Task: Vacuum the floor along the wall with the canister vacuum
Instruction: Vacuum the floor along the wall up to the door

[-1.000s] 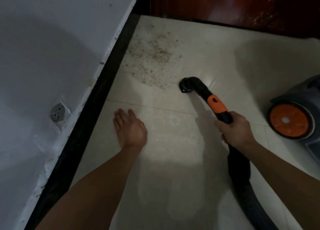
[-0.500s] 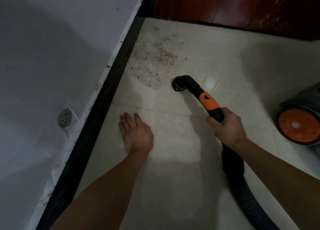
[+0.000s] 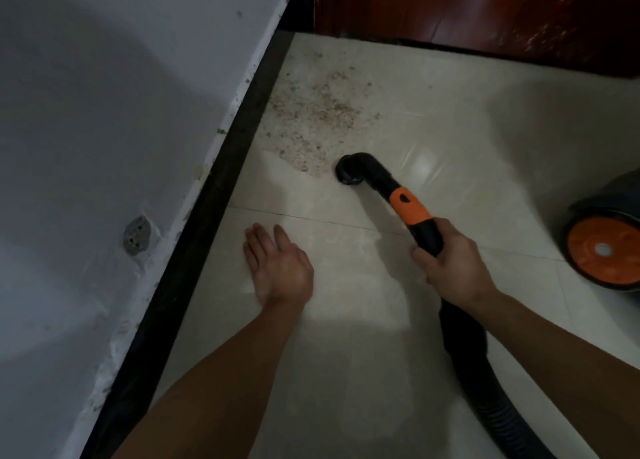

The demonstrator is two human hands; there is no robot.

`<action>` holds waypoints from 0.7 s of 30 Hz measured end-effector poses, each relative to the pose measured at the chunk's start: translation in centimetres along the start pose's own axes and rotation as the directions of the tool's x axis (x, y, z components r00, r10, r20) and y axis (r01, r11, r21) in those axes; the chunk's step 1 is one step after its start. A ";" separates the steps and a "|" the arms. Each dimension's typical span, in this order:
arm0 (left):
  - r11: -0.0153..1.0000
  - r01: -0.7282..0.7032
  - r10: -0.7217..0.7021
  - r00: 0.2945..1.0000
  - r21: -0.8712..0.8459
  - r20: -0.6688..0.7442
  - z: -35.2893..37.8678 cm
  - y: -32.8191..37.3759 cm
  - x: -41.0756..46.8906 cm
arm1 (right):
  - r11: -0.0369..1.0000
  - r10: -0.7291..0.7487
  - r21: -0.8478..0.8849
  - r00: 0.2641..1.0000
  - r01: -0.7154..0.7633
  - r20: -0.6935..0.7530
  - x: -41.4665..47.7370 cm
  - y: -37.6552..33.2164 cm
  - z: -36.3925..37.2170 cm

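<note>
at the far left a pale grey painted wall runs away toward the top of the view. its plaster is rough and chipped along the lower edge, and a small grey oval socket plate is set into it low down. a black skirting strip follows the foot of the wall and makes a straight, hard edge against the cream glossy tiled floor.

the tile is smooth and reflective, and a thin dark grout line crosses it just beyond the fingertips. further up, close to the skirting, a patch of brown gritty crumbs spreads over the tile. it is densest in the middle and thins toward the corner.

the left hand lies palm down on the tile near the skirting, fingers straight and together, released and grasping nothing. bare tile lies between it and the crumbs, and more to its right.

next comes the black curved plastic nozzle, mouth down at the lower right fringe of the crumbs. an orange collar wraps the tube behind it. the right hand is clenched around the black tube just behind that collar. a black ribbed hose trails from under the wrist toward the bottom edge.

at the far right stands the dark grey canister vacuum with its round orange wheel, cut off by the frame and well apart from the nozzle. a dark red-brown glossy wooden panel closes off the floor along the top right.
</note>
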State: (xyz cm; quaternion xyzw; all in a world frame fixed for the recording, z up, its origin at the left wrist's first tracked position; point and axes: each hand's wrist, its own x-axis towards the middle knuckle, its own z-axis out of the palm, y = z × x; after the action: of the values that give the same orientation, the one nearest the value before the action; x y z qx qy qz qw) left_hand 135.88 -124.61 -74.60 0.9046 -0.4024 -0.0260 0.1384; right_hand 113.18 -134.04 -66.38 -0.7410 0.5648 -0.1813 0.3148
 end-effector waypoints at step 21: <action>0.998 -0.011 0.008 0.998 0.058 0.055 -0.2 0.1 -0.1 | 0.994 -0.099 -0.042 0.994 0.102 0.052 3.2 -3.5 2.9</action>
State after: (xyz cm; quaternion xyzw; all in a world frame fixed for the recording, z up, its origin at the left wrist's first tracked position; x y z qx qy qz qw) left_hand 135.82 -124.57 -74.44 0.9052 -0.4109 -0.0384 0.1013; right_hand 118.47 -135.79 -66.41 -0.7796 0.5226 -0.1655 0.3027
